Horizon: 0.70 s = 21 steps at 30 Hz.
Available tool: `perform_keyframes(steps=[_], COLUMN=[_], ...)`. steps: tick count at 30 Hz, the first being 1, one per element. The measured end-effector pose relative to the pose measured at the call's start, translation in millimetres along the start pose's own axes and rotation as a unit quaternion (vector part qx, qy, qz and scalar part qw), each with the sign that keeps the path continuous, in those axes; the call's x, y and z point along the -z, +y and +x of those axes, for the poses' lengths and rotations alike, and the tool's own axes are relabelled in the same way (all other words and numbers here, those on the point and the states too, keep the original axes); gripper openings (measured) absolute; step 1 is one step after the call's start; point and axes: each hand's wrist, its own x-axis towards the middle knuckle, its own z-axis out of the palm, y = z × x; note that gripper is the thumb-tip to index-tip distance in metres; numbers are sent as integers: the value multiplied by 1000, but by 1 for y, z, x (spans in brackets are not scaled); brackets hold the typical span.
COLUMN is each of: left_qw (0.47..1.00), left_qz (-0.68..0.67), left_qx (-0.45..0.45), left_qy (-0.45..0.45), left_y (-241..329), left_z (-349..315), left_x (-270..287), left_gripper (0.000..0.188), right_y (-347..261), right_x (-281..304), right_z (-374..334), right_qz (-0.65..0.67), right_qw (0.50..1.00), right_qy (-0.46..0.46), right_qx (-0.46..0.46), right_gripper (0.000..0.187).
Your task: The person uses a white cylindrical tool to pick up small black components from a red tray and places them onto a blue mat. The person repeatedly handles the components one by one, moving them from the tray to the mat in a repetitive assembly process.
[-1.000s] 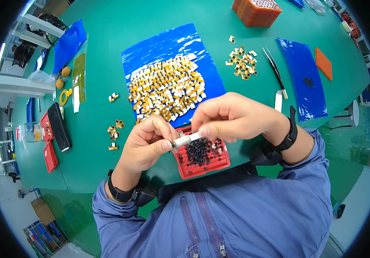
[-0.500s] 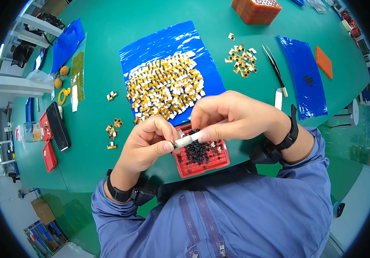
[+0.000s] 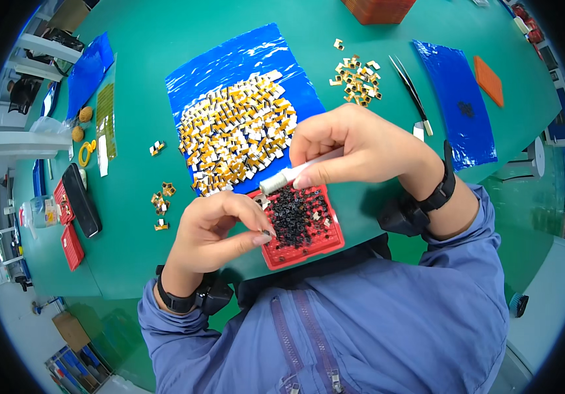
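Observation:
My right hand (image 3: 361, 144) is closed around a white pen-like stick (image 3: 277, 182) with a thick greyish cylindrical end pointing left. My left hand (image 3: 210, 233) pinches a tiny dark piece (image 3: 266, 232) between thumb and forefinger; its exact kind is too small to make out. Below both hands lies a red tray (image 3: 331, 247) holding a heap of small black parts (image 3: 292, 220), with a few whitish pieces among them. Just beyond, a blue sheet (image 3: 266, 49) carries a large pile of small white and amber folded pieces (image 3: 236, 128).
Tweezers (image 3: 413, 95) lie at the right, between a loose cluster of gold pieces (image 3: 358, 80) and another blue sheet (image 3: 450, 72) with black bits on it. An orange block (image 3: 488, 82) is farther right. At the left are a black case (image 3: 82, 200) and yellow scissors (image 3: 86, 153).
My hands have moved apart: the right has lifted the white stick away, up and to the right. The left has shifted slightly left and down, keeping its pinch. The view has shifted a little.

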Motion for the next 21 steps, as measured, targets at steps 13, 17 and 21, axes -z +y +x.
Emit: perform_keyframes(steps=[13,17,21], left_qw=[949,945,944], left_qz=[269,273,275], left_qx=[-165,-176,-180], left_qy=[-23,-25,-27], left_y=[3,3,3], left_z=[7,7,8], left_x=[0,-1,-1], left_gripper=[15,14,14], right_y=[5,4,5], right_x=[-1,-2,-1], right_z=[3,3,3], right_qz=[0,-3,-10], right_qw=[1000,1000,1000], right_qy=[31,30,29], right_qx=[7,6,3], right_gripper=[21,21,21])
